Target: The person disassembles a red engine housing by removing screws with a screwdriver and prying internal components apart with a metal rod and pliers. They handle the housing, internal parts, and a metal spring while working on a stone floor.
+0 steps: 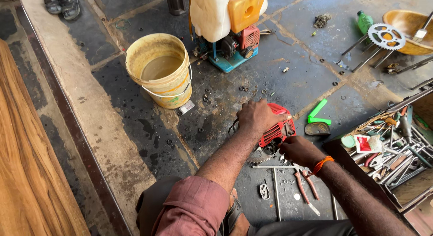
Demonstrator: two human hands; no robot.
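In the centre of the frame my left hand (256, 118) grips the red engine cover (278, 130) from above, my right hand (300, 150) pinches its lower edge, so I should keep it steady.

Oily stone floor (135, 123), wooden panel (22, 164)

Small-engine repair workshop, work done on the floor. Oil-stained stone floor (135, 123) littered with washers and nuts. Open toolbox (397, 145) crammed with wrenches and screwdrivers. Pliers (304, 186) lying loose. Sprocket (386, 36) resting on metal rods. Motorised backpack sprayer (228, 24) awaiting attention; yellow bucket (160, 69) of murky water nearby.
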